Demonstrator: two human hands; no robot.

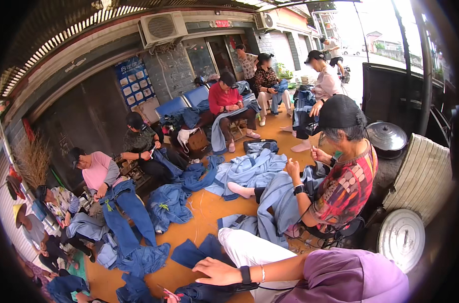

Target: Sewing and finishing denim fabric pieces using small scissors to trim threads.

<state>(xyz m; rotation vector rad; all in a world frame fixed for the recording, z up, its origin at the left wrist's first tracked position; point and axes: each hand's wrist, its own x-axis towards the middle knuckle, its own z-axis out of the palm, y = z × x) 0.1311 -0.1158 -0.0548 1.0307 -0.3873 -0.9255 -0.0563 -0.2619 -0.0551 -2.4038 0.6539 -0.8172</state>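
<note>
My right hand (218, 271) reaches leftward from a purple sleeve (340, 275), low in the view. Its fingers are spread and lightly bent, and nothing shows in them. A black wrist device (245, 274) and a thin bracelet (262, 273) circle the wrist. Just under the hand lies dark blue denim (204, 292), and beyond it a dark denim piece (196, 251) rests on the floor. White trousers (252, 248) cover my raised knee beside the arm. A small pink object (172, 295), perhaps scissors, shows at the lower edge, partly cut off. My left hand is out of sight.
A co-worker in a patterned red top (340, 187) sits close on the right. Denim piles (254, 166) cover the orange floor (189, 227). Several seated people handle jeans (133, 207) on the left and behind. Round metal lids (402, 240) and a corrugated sheet (416, 179) stand at right.
</note>
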